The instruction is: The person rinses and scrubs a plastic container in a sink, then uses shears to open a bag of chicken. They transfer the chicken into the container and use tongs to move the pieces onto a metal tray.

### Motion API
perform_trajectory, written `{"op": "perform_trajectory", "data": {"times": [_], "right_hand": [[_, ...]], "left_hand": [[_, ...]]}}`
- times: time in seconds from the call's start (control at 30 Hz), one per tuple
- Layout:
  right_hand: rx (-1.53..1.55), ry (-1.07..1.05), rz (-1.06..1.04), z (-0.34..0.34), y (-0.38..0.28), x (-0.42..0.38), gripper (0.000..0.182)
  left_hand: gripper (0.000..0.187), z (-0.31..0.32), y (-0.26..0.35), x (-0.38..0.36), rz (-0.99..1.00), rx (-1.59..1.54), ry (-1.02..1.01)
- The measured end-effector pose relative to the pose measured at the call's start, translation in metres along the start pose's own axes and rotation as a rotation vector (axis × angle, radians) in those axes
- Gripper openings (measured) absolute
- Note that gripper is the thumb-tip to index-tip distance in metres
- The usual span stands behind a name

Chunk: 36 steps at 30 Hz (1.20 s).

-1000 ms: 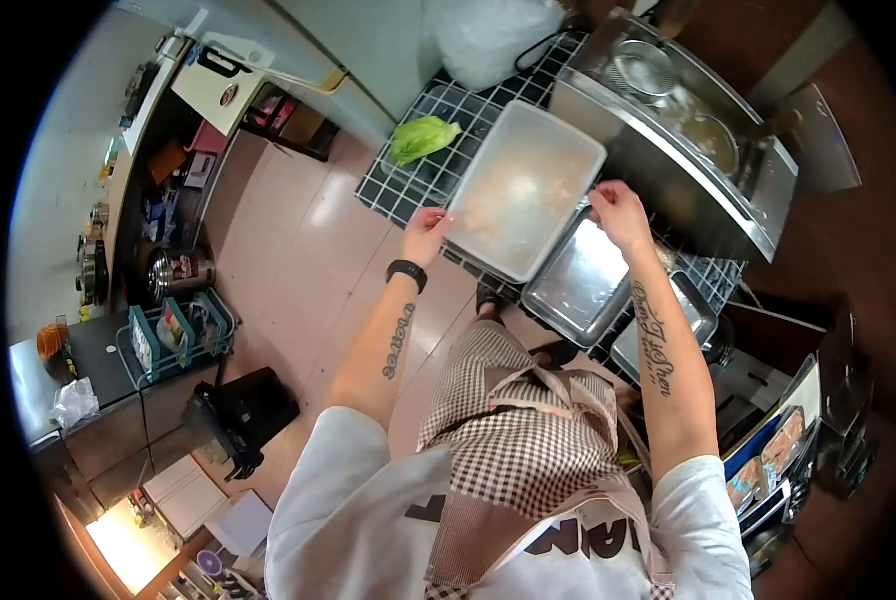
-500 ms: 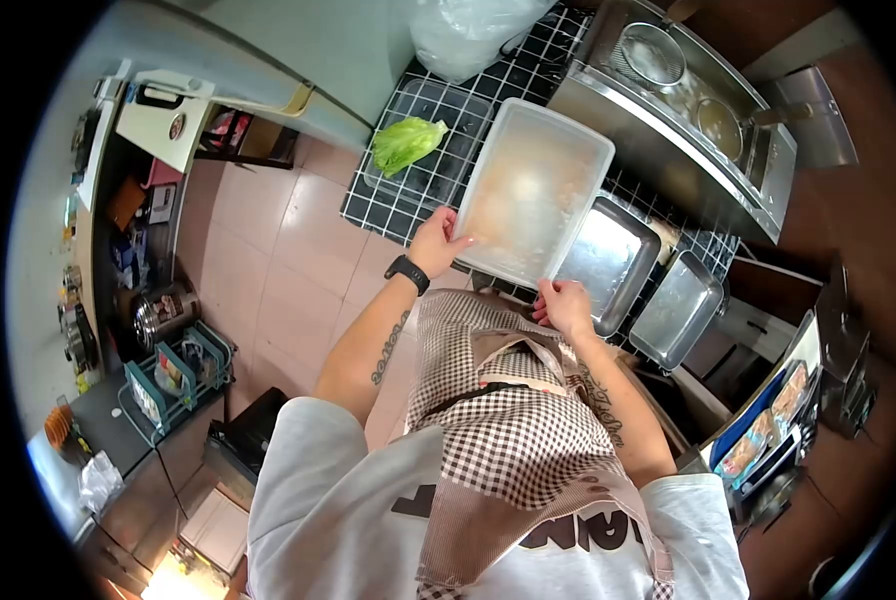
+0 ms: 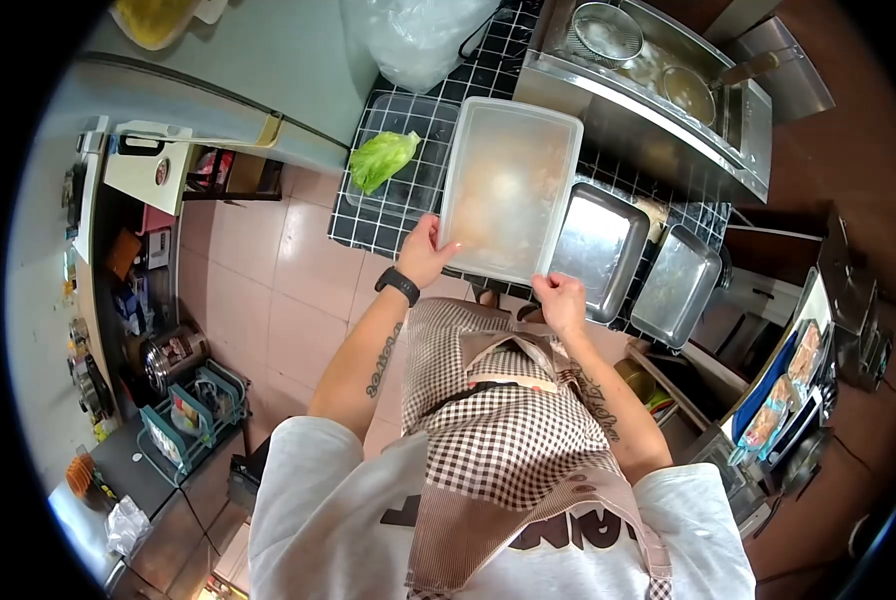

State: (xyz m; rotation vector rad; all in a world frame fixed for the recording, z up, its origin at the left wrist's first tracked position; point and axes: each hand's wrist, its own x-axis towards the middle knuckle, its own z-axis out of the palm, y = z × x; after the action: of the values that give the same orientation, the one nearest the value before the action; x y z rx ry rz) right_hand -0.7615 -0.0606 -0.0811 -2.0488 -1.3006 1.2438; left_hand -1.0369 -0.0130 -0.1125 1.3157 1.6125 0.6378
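Note:
A rectangular plastic food container [image 3: 511, 190] with a translucent lid sits on the black and white grid countertop, its contents a blurred pale orange through the lid. My left hand [image 3: 426, 252] grips its near left corner, thumb on top and fingers down the side. At the near right corner, my right hand [image 3: 560, 298] pinches the edge with curled fingers. Left of the container, a green head of lettuce [image 3: 383, 163] lies on a flat clear plastic tray or lid [image 3: 418, 190]. To the right, a steel tray [image 3: 600, 250] stands close beside the container.
A second steel tray [image 3: 676, 285] is further right. Behind stands a steel fryer [image 3: 658, 110] with a wire strainer [image 3: 606, 32] in it. A clear plastic bag [image 3: 418, 40] rests at the back left. The counter's near edge runs by my apron [image 3: 498, 440].
My view has shifted and turned slightly, so the counter things appear further left. Both hands keep to the same corners of the container, which stays beside the lettuce.

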Motion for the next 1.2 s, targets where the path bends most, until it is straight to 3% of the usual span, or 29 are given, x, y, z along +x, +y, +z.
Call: {"op": "perform_trajectory", "data": {"times": [0.13, 0.27, 0.3, 0.4, 0.43, 0.53, 0.6, 0.77, 0.8, 0.87, 1.0, 1.13, 1.2], "right_hand": [[0.071, -0.022, -0.005, -0.008, -0.017, -0.001, 0.033], [0.296, -0.123, 0.015, -0.019, -0.037, -0.011, 0.025], [0.265, -0.154, -0.007, -0.022, -0.042, -0.016, 0.023], [0.375, -0.291, -0.01, -0.051, -0.102, -0.041, 0.022], [0.408, -0.312, -0.029, -0.06, -0.111, -0.045, 0.02], [0.34, -0.166, -0.064, -0.119, -0.131, -0.055, 0.019], [0.403, -0.014, -0.108, -0.169, -0.106, -0.061, 0.021], [0.041, 0.242, -0.278, -0.26, -0.051, -0.108, 0.015], [-0.031, 0.267, -0.305, -0.26, -0.04, -0.113, 0.015], [-0.358, 0.254, -0.581, -0.245, -0.025, -0.112, 0.016], [-0.624, 0.035, -0.584, -0.164, 0.005, -0.102, 0.021], [-0.658, -0.15, -0.71, -0.115, 0.017, -0.092, 0.019], [-0.677, -0.115, -0.816, -0.107, 0.01, -0.085, 0.014]], "left_hand": [[0.044, 0.001, -0.009, 0.002, -0.049, -0.011, -0.03], [0.036, 0.007, -0.027, -0.003, -0.064, -0.413, -0.061], [0.04, 0.004, -0.028, -0.008, -0.216, -0.608, -0.103], [0.058, -0.007, -0.006, -0.019, -0.41, -0.853, 0.002], [0.071, -0.01, 0.0, -0.023, -0.352, -0.777, -0.038], [0.062, -0.011, -0.006, -0.018, -0.317, -0.746, -0.046], [0.028, -0.004, -0.013, -0.009, -0.298, -0.626, -0.047], [0.015, -0.007, -0.023, -0.001, -0.145, -0.738, -0.157], [0.014, -0.011, -0.022, -0.004, -0.175, -0.713, -0.177], [0.014, -0.026, -0.013, -0.013, -0.231, -0.655, -0.222], [0.017, -0.042, 0.016, -0.044, -0.235, -0.804, -0.139], [0.02, -0.067, 0.051, -0.066, -0.162, -1.005, -0.146], [0.026, -0.075, 0.054, -0.072, -0.162, -1.075, -0.13]]}}
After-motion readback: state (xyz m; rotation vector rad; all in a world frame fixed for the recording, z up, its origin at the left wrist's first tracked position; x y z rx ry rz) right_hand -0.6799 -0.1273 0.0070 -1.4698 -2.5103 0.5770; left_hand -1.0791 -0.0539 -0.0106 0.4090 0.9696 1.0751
